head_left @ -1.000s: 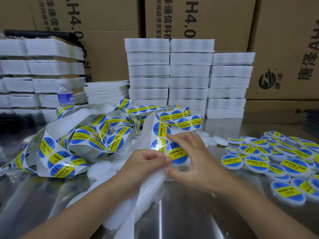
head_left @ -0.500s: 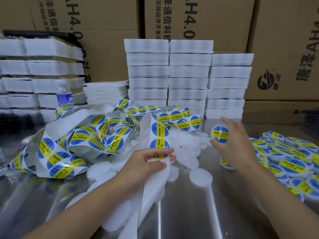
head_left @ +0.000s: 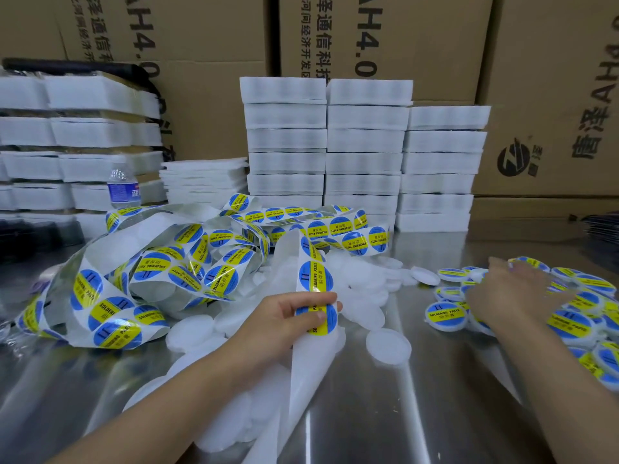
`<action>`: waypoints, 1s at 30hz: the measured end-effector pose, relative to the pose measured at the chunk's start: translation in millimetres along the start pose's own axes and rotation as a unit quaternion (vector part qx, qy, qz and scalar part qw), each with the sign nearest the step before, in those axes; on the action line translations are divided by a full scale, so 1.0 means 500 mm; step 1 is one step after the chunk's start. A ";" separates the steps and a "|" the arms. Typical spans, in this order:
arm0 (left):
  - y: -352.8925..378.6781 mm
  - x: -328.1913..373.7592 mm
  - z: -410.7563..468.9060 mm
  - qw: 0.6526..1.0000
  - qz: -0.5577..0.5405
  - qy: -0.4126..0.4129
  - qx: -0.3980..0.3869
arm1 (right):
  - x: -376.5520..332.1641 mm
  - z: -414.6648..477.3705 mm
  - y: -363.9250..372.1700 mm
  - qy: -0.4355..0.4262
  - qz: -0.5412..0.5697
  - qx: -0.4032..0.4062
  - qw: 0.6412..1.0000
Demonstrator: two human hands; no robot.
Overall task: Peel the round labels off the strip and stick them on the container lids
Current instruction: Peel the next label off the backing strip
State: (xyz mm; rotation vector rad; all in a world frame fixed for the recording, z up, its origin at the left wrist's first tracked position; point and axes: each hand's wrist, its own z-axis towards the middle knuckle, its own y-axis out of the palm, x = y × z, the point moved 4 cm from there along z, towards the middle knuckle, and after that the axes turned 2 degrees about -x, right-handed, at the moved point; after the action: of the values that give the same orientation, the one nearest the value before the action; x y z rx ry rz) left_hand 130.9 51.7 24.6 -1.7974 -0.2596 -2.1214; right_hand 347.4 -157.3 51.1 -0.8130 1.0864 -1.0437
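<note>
In the head view, the left hand (head_left: 284, 316) pinches the label strip (head_left: 315, 279) near the middle of the metal surface (head_left: 435, 413), thumb pressed across a round label (head_left: 318, 318). That thumb could crease the label or lift its edge so it sticks to the skin. The right hand (head_left: 516, 289) is blurred over the labelled lids (head_left: 447, 314) heaped toward the right edge. Its fingers look stretched flat and appear to hold nothing. A careless sweep there could push lids off that edge, which lies out of frame. The spent backing trails toward the near edge over bare lids (head_left: 388, 346), and a tug could drag them along. The tangled strip (head_left: 150, 279) on the left side could snag as it is fed. The foam stacks (head_left: 365, 155) and a water bottle (head_left: 123, 189) wall off the far edge. The only open room I can see is the bare metal between the two forearms.
</note>
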 end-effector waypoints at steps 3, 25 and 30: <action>-0.001 0.003 0.000 1.000 0.012 0.024 0.006 | -0.050 -0.026 -0.016 -0.117 0.089 0.064 0.987; -0.001 0.003 0.004 0.994 0.044 0.104 -0.012 | -0.200 -0.263 -0.041 -0.572 0.267 0.125 0.766; 0.003 -0.001 0.005 0.995 0.042 0.091 -0.020 | -0.201 -0.266 -0.038 -0.571 0.266 0.120 0.767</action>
State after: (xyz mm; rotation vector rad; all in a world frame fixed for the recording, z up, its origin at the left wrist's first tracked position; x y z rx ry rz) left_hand 133.9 51.4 24.4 -1.5924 -0.0952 -2.2268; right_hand 203.0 -71.9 60.9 -0.6769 0.0683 -0.0641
